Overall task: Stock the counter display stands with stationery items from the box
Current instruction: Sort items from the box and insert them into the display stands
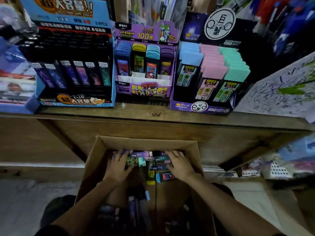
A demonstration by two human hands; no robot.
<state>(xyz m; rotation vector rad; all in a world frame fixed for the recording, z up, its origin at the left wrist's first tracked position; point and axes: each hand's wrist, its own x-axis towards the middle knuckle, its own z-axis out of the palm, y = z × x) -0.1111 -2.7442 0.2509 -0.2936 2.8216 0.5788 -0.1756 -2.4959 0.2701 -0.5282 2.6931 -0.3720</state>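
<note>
Both your hands are inside the open brown cardboard box (pixel 146 142): left hand (pixel 119 167) and right hand (pixel 180 166) rest with fingers spread on the small colourful plastic lead cases (pixel 153 160) at its far end. Beyond, three printed card display stands (pixel 144 89) line the brown wooden counter (pixel 153 114).

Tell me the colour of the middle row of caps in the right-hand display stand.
Those caps are pink, seen in the head view.
</note>
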